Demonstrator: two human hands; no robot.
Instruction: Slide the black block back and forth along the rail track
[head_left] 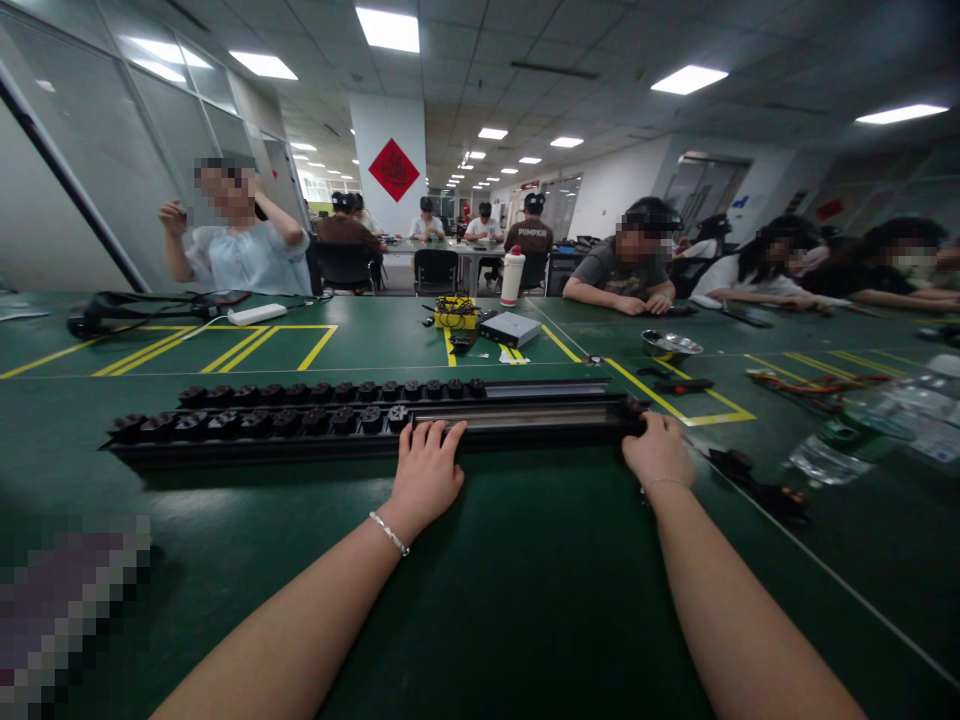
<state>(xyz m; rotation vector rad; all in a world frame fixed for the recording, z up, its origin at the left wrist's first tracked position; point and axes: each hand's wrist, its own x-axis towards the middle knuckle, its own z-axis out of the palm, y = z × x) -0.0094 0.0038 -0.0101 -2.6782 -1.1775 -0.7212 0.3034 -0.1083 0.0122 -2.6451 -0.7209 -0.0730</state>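
Note:
Across the table lies a long black track rail [525, 425], its left part filled with a row of round black socket modules [285, 422]. Its right part shows a bare grey channel. My left hand [429, 470] has its fingers hooked over the rail's near edge, just by the last module [398, 418]. At the rail's right end, my right hand [661, 450] is closed around the end part; its fingertips are partly hidden. Behind it lies a second similar rail [547, 387], parallel, also with modules along its left part. Neither hand touches that one.
On the green table [525, 600] stand a metal bowl [671, 344], a grey box [510, 328], a yellow item with cables [456, 312] and a white bottle [511, 277]. Plastic bottles [847, 440] and dark parts [757, 485] lie right. Several people sit across and beyond.

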